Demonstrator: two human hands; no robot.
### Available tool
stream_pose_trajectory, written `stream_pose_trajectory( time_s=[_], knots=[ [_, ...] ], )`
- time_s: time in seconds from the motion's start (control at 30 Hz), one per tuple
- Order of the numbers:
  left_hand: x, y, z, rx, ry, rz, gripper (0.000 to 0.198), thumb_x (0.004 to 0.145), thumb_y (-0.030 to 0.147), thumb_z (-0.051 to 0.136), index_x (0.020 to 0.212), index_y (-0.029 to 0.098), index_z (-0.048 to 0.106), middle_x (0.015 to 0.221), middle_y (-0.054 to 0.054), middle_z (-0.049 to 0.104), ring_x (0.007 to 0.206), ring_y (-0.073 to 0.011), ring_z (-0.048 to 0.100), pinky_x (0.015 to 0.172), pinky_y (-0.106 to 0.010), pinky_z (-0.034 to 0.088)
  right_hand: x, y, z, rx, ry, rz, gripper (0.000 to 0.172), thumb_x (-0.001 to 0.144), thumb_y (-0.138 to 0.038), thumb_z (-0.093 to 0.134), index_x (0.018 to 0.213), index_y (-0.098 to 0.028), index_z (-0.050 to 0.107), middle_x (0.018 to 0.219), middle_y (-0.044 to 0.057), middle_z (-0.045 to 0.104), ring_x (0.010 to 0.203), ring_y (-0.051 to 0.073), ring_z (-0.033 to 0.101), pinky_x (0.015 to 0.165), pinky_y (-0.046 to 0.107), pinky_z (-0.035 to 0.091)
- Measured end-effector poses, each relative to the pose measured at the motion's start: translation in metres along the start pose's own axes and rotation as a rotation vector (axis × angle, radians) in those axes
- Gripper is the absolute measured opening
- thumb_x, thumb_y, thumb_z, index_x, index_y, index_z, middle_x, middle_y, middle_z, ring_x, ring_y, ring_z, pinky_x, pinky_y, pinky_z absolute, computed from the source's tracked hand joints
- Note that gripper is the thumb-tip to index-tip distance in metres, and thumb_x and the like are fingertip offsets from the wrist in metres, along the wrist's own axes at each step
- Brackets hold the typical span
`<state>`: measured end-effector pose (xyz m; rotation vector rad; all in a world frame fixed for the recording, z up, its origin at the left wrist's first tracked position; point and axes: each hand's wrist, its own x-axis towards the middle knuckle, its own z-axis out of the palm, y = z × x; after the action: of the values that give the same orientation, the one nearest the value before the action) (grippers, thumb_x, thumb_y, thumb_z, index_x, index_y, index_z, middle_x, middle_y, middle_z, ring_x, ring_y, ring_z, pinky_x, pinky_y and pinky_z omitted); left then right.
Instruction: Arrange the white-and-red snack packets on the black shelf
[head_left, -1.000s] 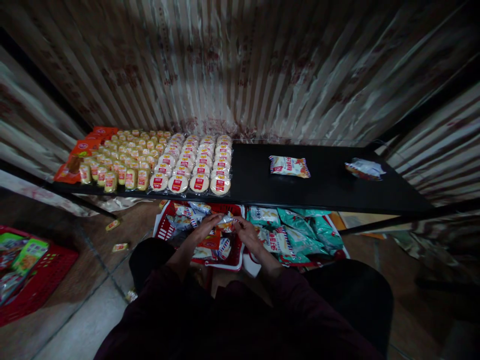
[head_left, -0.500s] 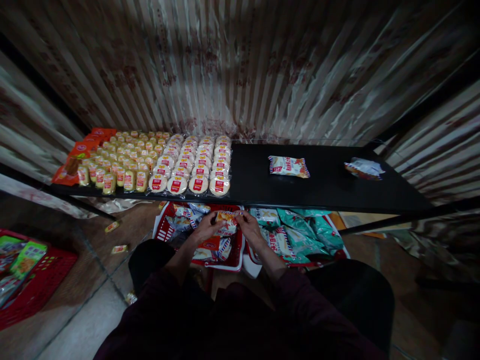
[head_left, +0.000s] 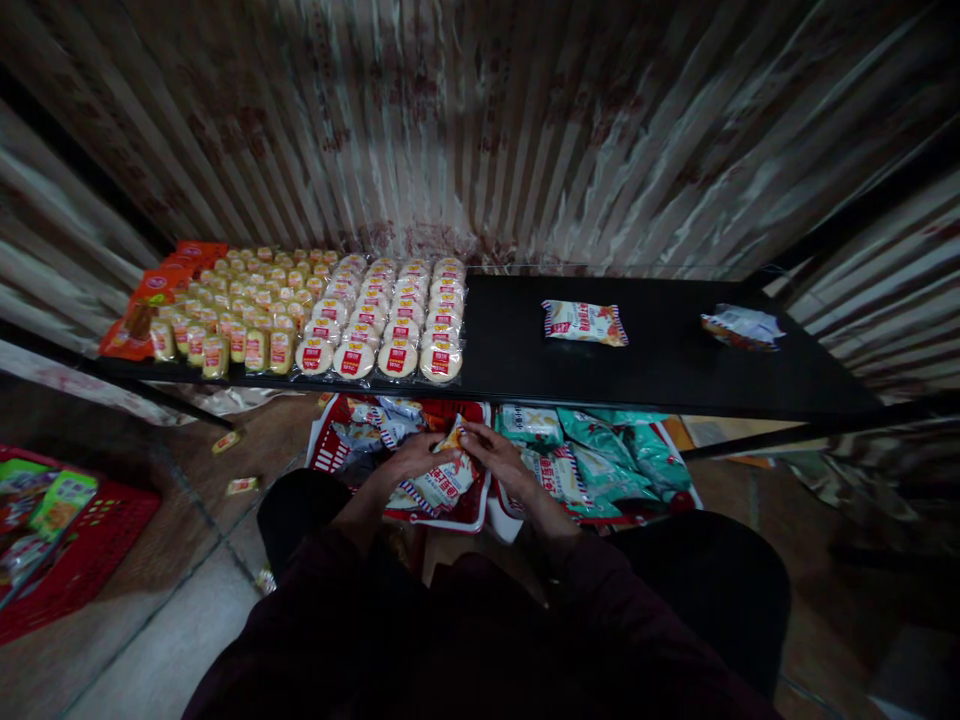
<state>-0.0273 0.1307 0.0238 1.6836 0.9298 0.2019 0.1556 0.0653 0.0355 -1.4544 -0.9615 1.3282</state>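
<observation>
Both my hands are over a red basket [head_left: 324, 448] in front of the shelf. Between them is a snack bag [head_left: 448, 478], white with red lettering, an orange part and a striped end, held at a slant. My right hand [head_left: 501, 460] has its fingers closed on the bag's upper end. On the other side, my left hand [head_left: 412, 458] grips the bag's edge, its fingertips partly hidden. Similar striped bags [head_left: 394, 425] lie in the basket below.
A black shelf [head_left: 510, 375] carries rows of round wrapped crackers [head_left: 400, 358], small yellow packs [head_left: 255, 350], orange bags [head_left: 142, 310], one white snack bag [head_left: 585, 322] and another pack [head_left: 742, 327]. Green bags [head_left: 607, 470] fill a second basket. Another red basket [head_left: 97, 555] stands left. Small packs [head_left: 241, 486] lie on the floor.
The bag in my hands has turned, so its white lettered face and striped end now show. My right hand has shifted slightly up and left. The view has tilted a little.
</observation>
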Motion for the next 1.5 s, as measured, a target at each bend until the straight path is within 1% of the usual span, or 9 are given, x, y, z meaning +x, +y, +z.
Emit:
stream_pose_trajectory(
  time_s=[0.13,0.27,0.43,0.67,0.8,0.93,1.13,1.33,1.5],
  knots=[
    [0.000,0.001,-0.001,0.132,0.027,0.014,0.046,0.081,0.059,0.049,0.090,0.019,0.070,0.079,0.000,0.068,0.072,-0.0159,0.059,0.063,-0.022,0.041,0.001,0.001,0.002,-0.017,-0.179,0.056,0.035,0.067,-0.047,0.071,0.088,-0.018,0.071,0.073,-0.002,0.069,0.067,0.015,0.062,0.067,0.028,0.050],
    [0.003,0.001,-0.007,0.121,0.055,0.008,0.039,0.081,0.052,0.050,0.086,0.020,0.070,0.080,0.000,0.069,0.073,-0.0156,0.060,0.064,-0.022,0.043,0.005,0.017,0.009,0.021,-0.014,0.103,0.038,0.068,-0.052,0.067,0.083,-0.018,0.069,0.063,-0.003,0.066,0.057,0.014,0.057,0.058,0.026,0.046],
    [0.003,-0.001,-0.021,0.078,0.235,-0.064,0.034,0.082,0.046,0.051,0.091,0.020,0.070,0.086,-0.002,0.071,0.080,-0.0172,0.062,0.071,-0.024,0.045,0.004,0.036,0.009,0.032,0.187,0.104,0.035,0.069,-0.054,0.062,0.075,-0.020,0.066,0.060,-0.004,0.063,0.054,0.013,0.053,0.055,0.024,0.044],
    [0.002,0.000,-0.034,-0.126,0.369,-0.052,0.035,0.083,0.047,0.050,0.085,0.016,0.067,0.076,-0.001,0.066,0.078,-0.0176,0.061,0.073,-0.027,0.047,-0.003,0.034,0.017,0.078,0.475,0.068,0.038,0.071,-0.059,0.056,0.070,-0.021,0.063,0.055,-0.003,0.061,0.057,0.016,0.056,0.055,0.027,0.044],
    [-0.003,0.004,-0.025,-0.479,0.214,-0.073,0.042,0.078,0.049,0.062,0.104,0.017,0.063,0.094,-0.004,0.069,0.086,-0.0195,0.064,0.075,-0.030,0.051,-0.003,0.033,0.026,0.082,0.543,0.062,0.038,0.074,-0.060,0.051,0.069,-0.024,0.059,0.053,-0.002,0.059,0.057,0.018,0.057,0.055,0.029,0.044],
    [-0.007,0.006,-0.017,-0.681,0.064,-0.162,0.050,0.067,0.042,0.076,0.107,0.017,0.060,0.103,-0.008,0.069,0.090,-0.0223,0.066,0.073,-0.034,0.055,-0.003,0.038,0.030,0.088,0.534,0.040,0.034,0.075,-0.058,0.048,0.071,-0.025,0.056,0.056,-0.001,0.060,0.061,0.020,0.058,0.060,0.031,0.046],
    [-0.007,0.006,-0.020,-0.621,0.099,-0.206,0.044,0.068,0.041,0.074,0.103,0.016,0.063,0.097,-0.007,0.071,0.082,-0.0189,0.066,0.061,-0.026,0.051,-0.009,0.038,0.027,0.367,0.494,0.077,0.019,0.066,-0.039,0.061,0.075,-0.023,0.055,0.065,-0.003,0.062,0.059,0.016,0.059,0.055,0.028,0.047],
    [-0.010,0.007,-0.022,-0.517,0.040,-0.230,0.042,0.069,0.045,0.073,0.098,0.015,0.066,0.085,-0.004,0.071,0.074,-0.0184,0.065,0.061,-0.027,0.048,-0.014,0.025,0.018,0.557,0.384,0.099,0.029,0.062,-0.038,0.072,0.084,-0.021,0.063,0.087,0.002,0.071,0.082,0.021,0.067,0.073,0.033,0.053],
    [-0.010,0.009,-0.020,-0.558,0.016,-0.220,0.046,0.066,0.047,0.076,0.097,0.015,0.064,0.078,-0.003,0.070,0.059,-0.0132,0.063,0.053,-0.023,0.045,-0.018,0.022,0.018,0.614,0.273,0.179,0.034,0.057,-0.041,0.081,0.080,-0.021,0.066,0.074,0.002,0.073,0.073,0.023,0.069,0.066,0.035,0.055]
  ],
)
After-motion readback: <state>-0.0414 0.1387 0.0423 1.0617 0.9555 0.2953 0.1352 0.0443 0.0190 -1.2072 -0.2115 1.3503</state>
